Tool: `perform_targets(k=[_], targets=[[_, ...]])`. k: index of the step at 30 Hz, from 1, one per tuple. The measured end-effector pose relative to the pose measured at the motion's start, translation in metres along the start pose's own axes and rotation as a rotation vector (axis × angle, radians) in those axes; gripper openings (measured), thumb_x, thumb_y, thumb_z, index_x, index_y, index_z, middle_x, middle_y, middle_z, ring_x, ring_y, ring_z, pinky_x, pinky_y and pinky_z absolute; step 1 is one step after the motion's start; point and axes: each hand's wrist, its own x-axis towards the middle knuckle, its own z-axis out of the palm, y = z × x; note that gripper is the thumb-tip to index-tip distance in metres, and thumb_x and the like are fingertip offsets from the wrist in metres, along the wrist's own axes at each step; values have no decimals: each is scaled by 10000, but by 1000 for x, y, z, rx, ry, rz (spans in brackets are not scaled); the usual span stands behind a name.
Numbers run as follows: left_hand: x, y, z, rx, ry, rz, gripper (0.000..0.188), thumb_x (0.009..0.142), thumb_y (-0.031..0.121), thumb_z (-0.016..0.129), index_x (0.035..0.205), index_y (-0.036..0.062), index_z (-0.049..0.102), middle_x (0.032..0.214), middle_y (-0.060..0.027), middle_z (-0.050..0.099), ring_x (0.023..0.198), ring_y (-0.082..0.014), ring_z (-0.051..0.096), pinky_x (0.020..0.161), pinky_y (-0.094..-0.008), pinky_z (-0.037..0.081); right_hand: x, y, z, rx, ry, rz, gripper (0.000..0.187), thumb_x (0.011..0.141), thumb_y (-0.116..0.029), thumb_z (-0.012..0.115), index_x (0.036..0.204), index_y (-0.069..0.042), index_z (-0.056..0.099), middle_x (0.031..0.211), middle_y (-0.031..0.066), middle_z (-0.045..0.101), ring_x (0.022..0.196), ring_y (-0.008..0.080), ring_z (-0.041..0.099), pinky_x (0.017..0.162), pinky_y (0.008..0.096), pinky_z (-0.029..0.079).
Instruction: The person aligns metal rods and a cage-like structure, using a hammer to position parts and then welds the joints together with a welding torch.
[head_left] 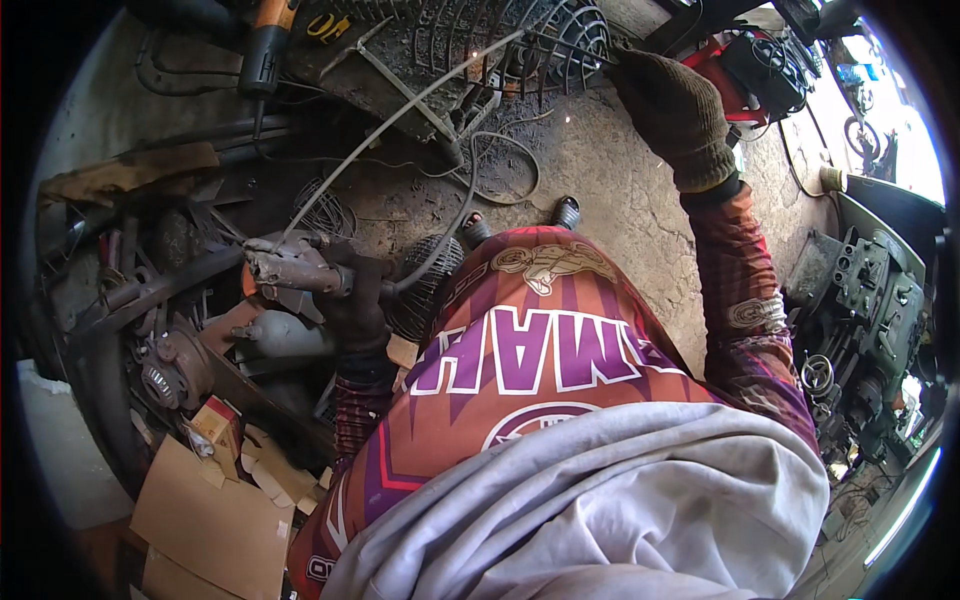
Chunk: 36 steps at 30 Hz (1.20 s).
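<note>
My left hand, in a dark glove, is closed round the handle of a worn welding electrode holder. A long pale welding electrode runs from its jaws up to a cage of curved metal bars. The electrode's far end is by the bars, near a small bright spot. My right hand wears a brown knitted glove. Its fingers pinch a thin dark metal rod that reaches left toward the electrode's tip. A grey cable trails from the holder to the floor.
Scrap metal and a grey cylinder crowd the left, above flattened cardboard. An orange-and-black power tool stands at the far left. At the right are a red-and-black machine and a greasy engine-like block. Cable loops lie near my feet.
</note>
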Motion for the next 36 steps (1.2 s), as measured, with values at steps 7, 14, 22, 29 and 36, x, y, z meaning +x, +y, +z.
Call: perform_targets(k=[7,14,22,29,36], targets=[[0,-2,7,20,43,-8,234,805,95,701,993,49,569,748,-73,661,682,-166,653,638,-294,523,-1,-2,-1,-3,-7,7,279,881,-160,741,1152,-97,715,952,105,739,852,251,735,732,326,582],[8,-5,7,-55,6,-19,242,774,54,711,975,54,577,761,-66,659,689,-162,654,644,-292,526,1,-5,-3,1,-13,26,279,873,-157,747,1143,-93,719,950,109,739,850,247,735,733,328,584],[6,-14,10,-89,34,-14,218,835,105,694,1005,42,571,747,-86,688,698,-167,676,679,-305,549,-2,-2,-1,5,-23,24,277,876,-154,745,1143,-85,717,958,108,741,853,248,736,742,327,584],[9,-15,8,-70,-2,-10,244,820,85,701,1021,45,568,762,-86,686,711,-175,676,683,-319,555,-2,-3,-1,8,-4,30,276,877,-157,747,1143,-88,718,961,111,740,856,249,735,745,327,582],[7,-14,10,-88,-1,-37,287,824,84,710,1066,38,562,782,-88,687,723,-190,688,682,-318,563,-2,-3,0,-1,-7,28,273,873,-166,754,1134,-93,722,968,113,740,858,251,734,744,331,582]])
